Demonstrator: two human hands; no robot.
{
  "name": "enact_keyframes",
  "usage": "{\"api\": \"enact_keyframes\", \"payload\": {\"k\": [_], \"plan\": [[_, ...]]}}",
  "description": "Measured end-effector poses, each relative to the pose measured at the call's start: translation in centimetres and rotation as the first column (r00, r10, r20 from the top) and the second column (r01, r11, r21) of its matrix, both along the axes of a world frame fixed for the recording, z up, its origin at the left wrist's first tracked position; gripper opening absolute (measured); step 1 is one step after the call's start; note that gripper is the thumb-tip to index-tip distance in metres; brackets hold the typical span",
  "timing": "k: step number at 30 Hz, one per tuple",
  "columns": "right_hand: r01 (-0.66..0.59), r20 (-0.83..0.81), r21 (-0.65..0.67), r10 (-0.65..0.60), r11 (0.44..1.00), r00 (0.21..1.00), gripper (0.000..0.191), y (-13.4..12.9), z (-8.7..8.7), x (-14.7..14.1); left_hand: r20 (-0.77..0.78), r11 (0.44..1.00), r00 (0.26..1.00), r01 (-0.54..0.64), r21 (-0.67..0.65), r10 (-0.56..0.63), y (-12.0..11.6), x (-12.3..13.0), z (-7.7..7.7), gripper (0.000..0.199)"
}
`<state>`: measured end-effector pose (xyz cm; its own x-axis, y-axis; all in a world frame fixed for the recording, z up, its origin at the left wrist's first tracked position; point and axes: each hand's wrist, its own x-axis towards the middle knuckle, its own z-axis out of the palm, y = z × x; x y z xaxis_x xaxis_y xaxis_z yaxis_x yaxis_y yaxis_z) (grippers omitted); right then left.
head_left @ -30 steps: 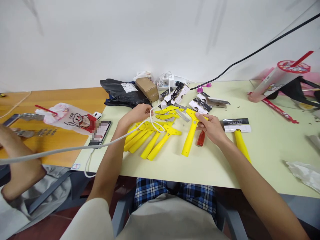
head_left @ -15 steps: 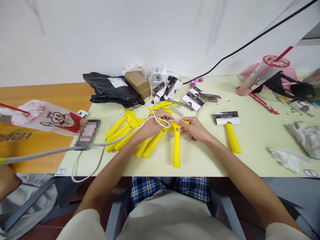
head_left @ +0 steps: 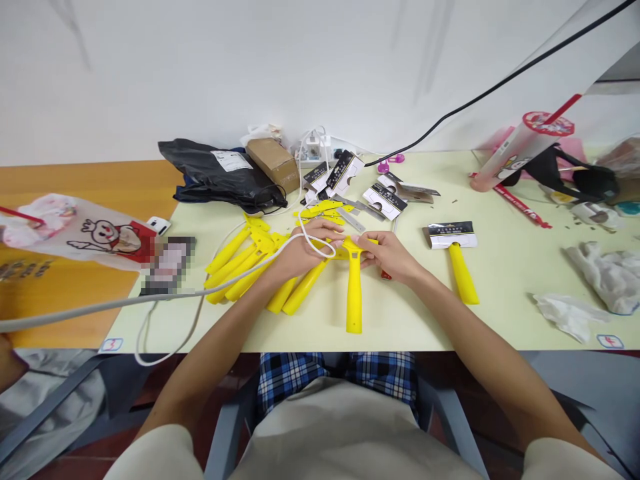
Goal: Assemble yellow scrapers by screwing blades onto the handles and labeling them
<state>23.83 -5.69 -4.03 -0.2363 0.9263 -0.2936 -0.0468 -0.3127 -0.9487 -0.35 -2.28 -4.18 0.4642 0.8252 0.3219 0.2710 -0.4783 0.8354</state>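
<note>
Between my hands is a yellow scraper handle point(head_left: 354, 293), its grip pointing toward me. My left hand point(head_left: 306, 250) has its fingers at the left of the handle's head, partly behind a white cable point(head_left: 260, 270). My right hand point(head_left: 393, 255) pinches the head's right side. Several more yellow handles point(head_left: 235, 267) lie fanned to the left. Behind my hands are flat yellow pieces point(head_left: 320, 210), metal blades point(head_left: 367, 210) and black-and-white cards point(head_left: 385, 199). A small red thing point(head_left: 385, 275) shows under my right hand. To the right lies a yellow handle point(head_left: 464, 277) with a card over its head.
At the back stand a black plastic bag point(head_left: 225, 177), a cardboard box point(head_left: 273, 162) and a power strip point(head_left: 315, 150). A phone point(head_left: 170, 263) and bagged drink point(head_left: 110, 233) are left; a tall cup point(head_left: 525, 150) and crumpled plastic point(head_left: 605, 273) are right. A person's arm shows far left.
The view has shifted slightly, so the table items appear a little further left. Both hands stay at the same handle, with only slight finger movement.
</note>
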Motion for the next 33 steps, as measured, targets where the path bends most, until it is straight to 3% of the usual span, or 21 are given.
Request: {"api": "enact_keyframes", "payload": {"k": [8,17,23,26,33], "plan": [[-0.024,-0.067,-0.043,0.021,0.999,0.998,0.059,0.1,-0.3,0.4,-0.122,0.949,0.991,0.094,0.300,-0.060,0.5,-0.9,-1.4,0.019],[-0.155,-0.135,-0.089,0.142,0.984,0.981,0.050,0.2,0.3,1.1,-0.097,0.876,0.988,0.151,0.457,-0.120,0.4,-1.2,-1.9,0.020],[-0.150,-0.096,-0.180,0.134,0.972,0.986,0.051,-0.3,1.4,1.3,-0.058,0.928,0.978,0.210,0.309,-0.203,-0.1,-0.7,-1.7,0.027],[-0.134,-0.070,-0.164,0.124,0.977,0.990,0.051,-0.4,1.5,1.2,0.004,0.941,0.974,0.218,0.260,-0.227,-0.7,-0.4,-1.3,0.028],[-0.017,-0.031,-0.183,0.012,0.983,0.999,0.049,-0.5,1.5,0.7,0.120,0.953,0.957,0.241,0.184,-0.265,-0.9,0.0,-1.0,0.023]]}}
